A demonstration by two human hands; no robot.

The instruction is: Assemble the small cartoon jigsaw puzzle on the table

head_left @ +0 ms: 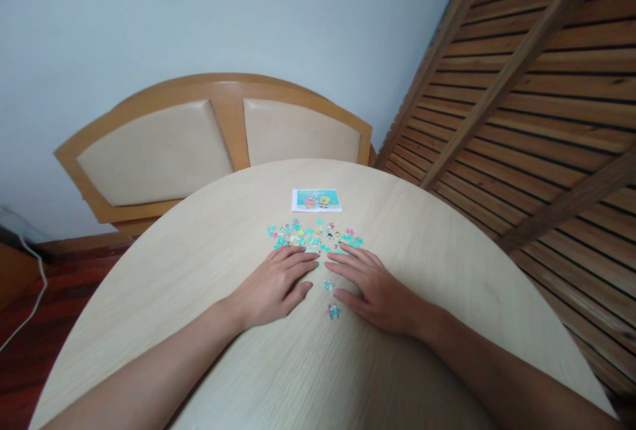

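Small jigsaw puzzle pieces, mostly turquoise with bits of pink and yellow, lie scattered in a loose band on the table. My left hand rests palm down at the near left edge of the band, fingers stretched and thumb apart. Across from it, my right hand lies with its fingers spread, the tips among the near right pieces. Between the hands sits a small puzzle cluster, close to my right thumb. Nearer to me is another puzzle cluster with pink and turquoise. Some pieces under the fingertips are hidden.
Behind the pieces lies a picture card with pink and yellow cartoon figures on turquoise. The round wooden table curves toward a padded headboard by the wall. A slatted wooden panel stands at the right. A white cable hangs left.
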